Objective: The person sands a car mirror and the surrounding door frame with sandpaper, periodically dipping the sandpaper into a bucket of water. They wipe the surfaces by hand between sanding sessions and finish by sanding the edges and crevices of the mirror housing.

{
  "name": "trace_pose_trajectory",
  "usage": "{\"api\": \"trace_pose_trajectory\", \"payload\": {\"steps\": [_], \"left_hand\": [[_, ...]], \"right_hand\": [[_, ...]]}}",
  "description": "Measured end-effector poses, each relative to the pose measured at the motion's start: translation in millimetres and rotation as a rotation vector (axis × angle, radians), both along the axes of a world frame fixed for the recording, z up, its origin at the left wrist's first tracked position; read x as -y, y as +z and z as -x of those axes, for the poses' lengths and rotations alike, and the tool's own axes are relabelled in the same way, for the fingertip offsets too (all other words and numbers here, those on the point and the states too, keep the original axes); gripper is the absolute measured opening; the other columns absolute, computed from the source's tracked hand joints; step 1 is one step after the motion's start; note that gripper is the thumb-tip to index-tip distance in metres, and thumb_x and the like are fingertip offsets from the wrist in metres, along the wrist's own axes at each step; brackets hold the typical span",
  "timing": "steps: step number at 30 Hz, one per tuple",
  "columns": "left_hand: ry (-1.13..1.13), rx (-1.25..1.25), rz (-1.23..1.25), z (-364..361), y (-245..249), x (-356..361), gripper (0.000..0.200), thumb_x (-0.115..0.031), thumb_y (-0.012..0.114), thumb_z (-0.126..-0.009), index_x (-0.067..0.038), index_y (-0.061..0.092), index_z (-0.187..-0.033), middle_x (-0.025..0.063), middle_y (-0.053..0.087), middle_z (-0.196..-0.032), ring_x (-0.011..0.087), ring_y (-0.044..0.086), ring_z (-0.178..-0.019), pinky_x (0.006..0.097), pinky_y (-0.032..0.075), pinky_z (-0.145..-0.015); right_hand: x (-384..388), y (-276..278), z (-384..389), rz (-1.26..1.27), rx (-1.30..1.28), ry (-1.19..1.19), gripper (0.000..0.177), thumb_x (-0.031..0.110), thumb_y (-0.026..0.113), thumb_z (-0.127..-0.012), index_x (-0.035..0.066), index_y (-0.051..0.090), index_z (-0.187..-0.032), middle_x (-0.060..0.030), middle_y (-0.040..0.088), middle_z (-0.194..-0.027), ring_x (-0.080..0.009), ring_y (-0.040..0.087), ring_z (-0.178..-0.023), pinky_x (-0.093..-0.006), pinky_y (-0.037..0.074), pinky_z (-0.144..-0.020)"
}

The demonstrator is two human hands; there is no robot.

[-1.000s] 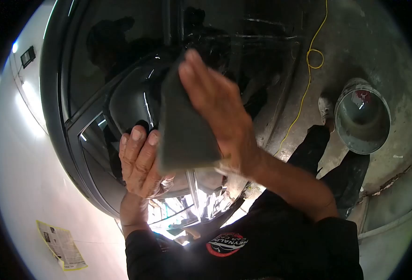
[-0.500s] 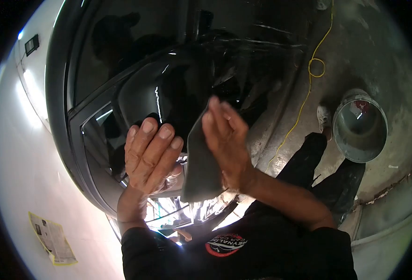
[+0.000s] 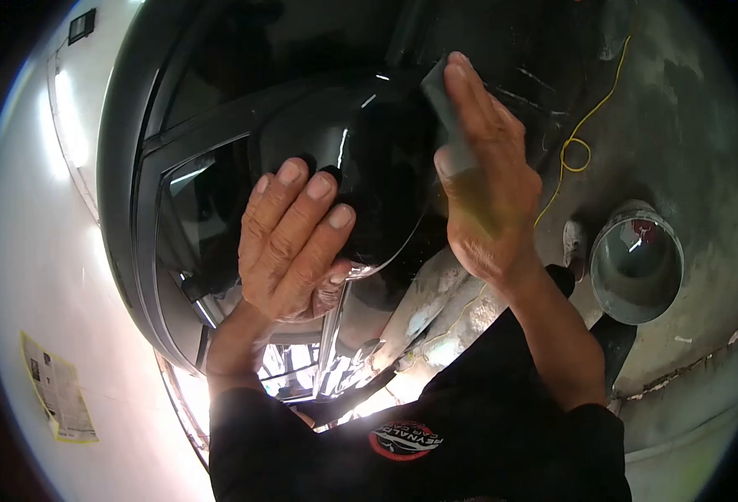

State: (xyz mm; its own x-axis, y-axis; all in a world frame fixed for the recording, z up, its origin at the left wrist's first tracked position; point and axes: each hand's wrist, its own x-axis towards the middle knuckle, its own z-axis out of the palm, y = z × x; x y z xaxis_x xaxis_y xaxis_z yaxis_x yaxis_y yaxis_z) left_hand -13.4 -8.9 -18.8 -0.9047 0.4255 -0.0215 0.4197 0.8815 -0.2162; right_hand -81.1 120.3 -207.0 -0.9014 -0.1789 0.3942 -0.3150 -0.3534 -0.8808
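My left hand (image 3: pixel 289 243) lies on the near left side of a glossy black car side mirror (image 3: pixel 381 159), its fingers stretched out and close together. My right hand (image 3: pixel 499 192) is at the mirror's right edge. A flexible grey sheet of sandpaper (image 3: pixel 443 100) is pinched between its thumb and fingers and stands up along the palm. Motion blurs part of the sheet and a yellowish patch by the palm. The sheet's lower end and its contact with the mirror cannot be made out.
The black car door (image 3: pixel 218 92) is behind the mirror. On the concrete floor at right are a bucket (image 3: pixel 637 293) of water and a looped yellow cord (image 3: pixel 576 156). A newspaper sheet (image 3: pixel 61 393) is on the white surface at left.
My right hand has moved up and to the right with the sandpaper, which now shows less of its face. My left hand stays on the mirror while the view has shifted slightly.
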Motion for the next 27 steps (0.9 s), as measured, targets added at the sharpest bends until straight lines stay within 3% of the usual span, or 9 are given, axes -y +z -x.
{"api": "trace_pose_trajectory", "payload": {"steps": [3,5,9,13,17,21,22,25,27], "left_hand": [[0.04,0.018,0.005,-0.1,1.3,-4.0,0.036,-0.031,0.057,-0.104,-0.001,0.072,-0.117,0.0224,0.07,-0.126,0.0417,0.059,-0.131,0.053,0.041,-0.114],[0.058,0.035,0.013,-2.5,2.2,-3.8,0.035,-0.03,0.058,-0.104,-0.003,0.072,-0.12,0.0221,0.068,-0.13,0.0413,0.056,-0.134,0.0539,0.038,-0.115],[0.054,0.041,0.049,-2.2,2.9,-4.6,0.035,-0.031,0.056,-0.106,-0.004,0.071,-0.122,0.0219,0.066,-0.133,0.0412,0.055,-0.135,0.0533,0.04,-0.115],[0.048,-0.002,0.049,-3.8,-1.8,-3.8,0.036,-0.031,0.053,-0.108,-0.003,0.07,-0.122,0.023,0.066,-0.133,0.0425,0.056,-0.134,0.0532,0.041,-0.113],[0.0,-0.036,0.026,-1.3,-6.6,-2.5,0.037,-0.031,0.052,-0.108,-0.002,0.069,-0.123,0.0236,0.066,-0.132,0.0433,0.056,-0.134,0.0532,0.042,-0.112],[-0.032,-0.025,0.037,-2.0,-5.0,0.2,0.037,-0.03,0.051,-0.108,-0.001,0.068,-0.124,0.023,0.065,-0.133,0.0441,0.056,-0.133,0.0536,0.043,-0.112],[-0.04,-0.022,0.126,-0.6,-4.1,-2.4,0.042,-0.033,0.042,-0.111,0.0,0.064,-0.125,0.0261,0.064,-0.132,0.0494,0.059,-0.127,0.0568,0.046,-0.109],[-0.031,-0.011,0.167,-1.8,-2.4,-1.2,0.043,-0.034,0.042,-0.111,0.001,0.063,-0.125,0.0273,0.064,-0.131,0.0507,0.058,-0.127,0.0573,0.046,-0.109],[-0.056,-0.014,0.158,-0.6,-2.7,-1.4,0.043,-0.033,0.042,-0.111,0.001,0.063,-0.126,0.0281,0.064,-0.131,0.0502,0.059,-0.126,0.0575,0.046,-0.109]], "right_hand": [[20.8,-0.8,-66.2,0.034,0.057,-0.023,0.072,0.029,0.055,-0.1,-0.002,0.028,-0.16,-0.0261,0.025,-0.166,-0.0408,0.031,-0.152,-0.0504,0.03,-0.12],[25.7,22.1,-119.0,0.269,0.14,-0.033,0.07,0.028,0.059,-0.1,-0.002,0.032,-0.157,-0.0287,0.025,-0.165,-0.0399,0.03,-0.152,-0.054,0.029,-0.121],[25.2,20.5,-71.6,0.174,0.098,-0.139,0.07,0.029,0.058,-0.1,-0.006,0.032,-0.155,-0.0286,0.03,-0.163,-0.0374,0.031,-0.153,-0.0547,0.025,-0.122],[15.6,17.5,-73.1,0.238,0.126,-0.023,0.071,0.029,0.055,-0.102,-0.007,0.029,-0.156,-0.0305,0.026,-0.164,-0.0394,0.028,-0.153,-0.0547,0.023,-0.123],[39.4,14.9,-122.1,0.194,0.123,-0.101,0.078,0.032,0.061,-0.098,-0.008,0.028,-0.157,-0.0313,0.023,-0.164,-0.0416,0.027,-0.153,-0.0542,0.024,-0.123],[16.6,3.7,-34.1,0.189,0.108,-0.016,0.095,0.041,0.071,-0.091,-0.002,0.022,-0.161,-0.027,0.016,-0.168,-0.039,0.02,-0.156,-0.0526,0.024,-0.122],[16.7,8.9,-39.1,0.232,0.14,-0.025,0.104,0.046,0.074,-0.087,0.0,0.019,-0.162,-0.0253,0.013,-0.169,-0.0366,0.019,-0.157,-0.0516,0.025,-0.122],[26.5,12.5,-106.0,0.294,0.238,0.048,0.102,0.041,0.074,-0.088,-0.002,0.018,-0.162,-0.0258,0.013,-0.169,-0.0368,0.021,-0.156,-0.0523,0.025,-0.121],[30.3,17.7,-97.7,0.276,0.252,-0.021,0.088,0.028,0.07,-0.093,-0.003,0.023,-0.16,-0.0269,0.015,-0.168,-0.0378,0.022,-0.156,-0.0534,0.025,-0.12]]}}
